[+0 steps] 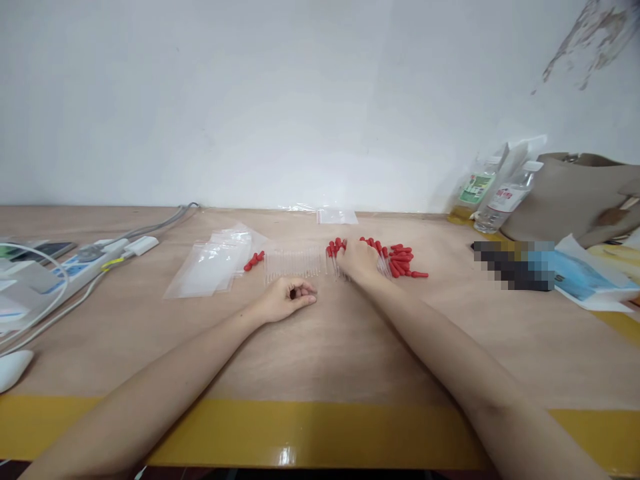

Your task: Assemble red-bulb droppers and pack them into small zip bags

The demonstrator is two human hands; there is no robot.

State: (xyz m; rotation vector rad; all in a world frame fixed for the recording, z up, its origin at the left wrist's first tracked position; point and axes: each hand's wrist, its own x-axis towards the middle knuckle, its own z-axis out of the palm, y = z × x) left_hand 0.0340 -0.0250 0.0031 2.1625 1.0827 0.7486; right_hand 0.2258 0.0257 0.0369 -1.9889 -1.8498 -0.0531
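Loosely curled, my left hand (pixel 287 299) rests on the table just in front of a row of thin clear tubes (pixel 295 262). Its fingers bend toward the thumb, and I cannot make out anything in them. My right hand (pixel 359 259) reaches over more tubes with red rubber bulbs, its fingers pinched at a red rubber bulb (pixel 342 245) at the row's left end. The palm hides part of that row. Loose red bulbs (pixel 401 257) lie in a heap to its right, and several others (pixel 254 261) sit left of the bare tubes.
Clear plastic bags (pixel 205 267) are spread at left, with another small bag (pixel 337 217) by the wall. Farther left are a power strip (pixel 95 257) with cables and a white mouse (pixel 14 369). Bottles (pixel 507 197), a beige handbag (pixel 575 197) and a blue-white packet (pixel 590 277) stand right.
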